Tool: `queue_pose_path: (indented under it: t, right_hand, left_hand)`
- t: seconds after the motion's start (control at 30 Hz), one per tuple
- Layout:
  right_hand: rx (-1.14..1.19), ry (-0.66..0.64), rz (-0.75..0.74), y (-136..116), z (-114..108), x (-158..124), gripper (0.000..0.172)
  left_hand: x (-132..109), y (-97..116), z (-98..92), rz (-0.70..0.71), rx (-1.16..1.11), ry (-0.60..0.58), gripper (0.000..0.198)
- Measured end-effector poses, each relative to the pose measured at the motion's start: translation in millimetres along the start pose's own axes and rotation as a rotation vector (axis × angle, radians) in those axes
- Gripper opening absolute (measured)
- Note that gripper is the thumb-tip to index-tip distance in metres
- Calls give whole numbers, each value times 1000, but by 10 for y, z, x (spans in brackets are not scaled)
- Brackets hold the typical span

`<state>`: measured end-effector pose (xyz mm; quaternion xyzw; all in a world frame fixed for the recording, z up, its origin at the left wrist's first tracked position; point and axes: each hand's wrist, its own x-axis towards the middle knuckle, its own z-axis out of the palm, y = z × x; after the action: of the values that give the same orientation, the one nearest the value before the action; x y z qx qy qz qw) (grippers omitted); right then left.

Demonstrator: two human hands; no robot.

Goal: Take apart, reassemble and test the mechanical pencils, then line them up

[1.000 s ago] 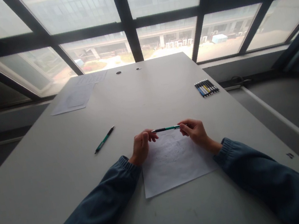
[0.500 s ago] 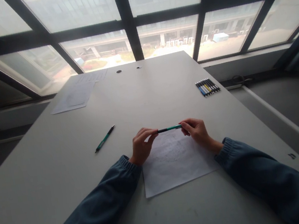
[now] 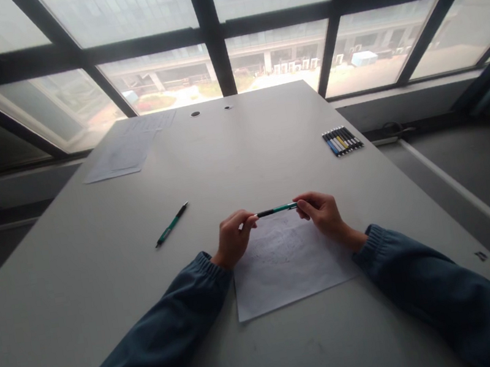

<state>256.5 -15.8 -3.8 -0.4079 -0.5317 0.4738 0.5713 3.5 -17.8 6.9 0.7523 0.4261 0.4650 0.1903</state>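
Note:
A green and black pen (image 3: 277, 209) is held level between my two hands, above the far part of a white sheet of paper (image 3: 294, 275) with faint marks. My left hand (image 3: 234, 235) pinches its black end between thumb and fingers. At the other end, my right hand (image 3: 323, 216) grips the green part near the clip. A second green and black pen (image 3: 172, 225) lies slanted on the table, left of my left hand.
On the white table (image 3: 83, 308), a row of several pens (image 3: 343, 140) lies at the right edge. Papers (image 3: 119, 154) lie at the far left. Two round holes are near the far edge, before the windows. A small dark mark (image 3: 481, 256) is at the right.
The fingers of my left hand have closed a little more around the pen's black end. The view has tilted very slightly; the pen stays between both hands.

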Motion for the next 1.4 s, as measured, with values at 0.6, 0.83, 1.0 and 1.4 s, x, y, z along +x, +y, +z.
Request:
queue_pose_path:
  t: [0.6,0.83,1.0,1.4]
  right_hand:
    - [11,63,-23,41,-7,3,25]
    - [-3,55,-26,25,-2,-5,26]
    - [-9,38,-39,41,-11,-15,24]
    - [-20,6,-60,13,4,-34,24]
  left_hand:
    - [20,-23,41,163,41,109,17]
    - [19,21,20,171,63,106,4]
    - [-2,19,24,142,52,87,3]
    - [-32,6,11,120,17,37,15]
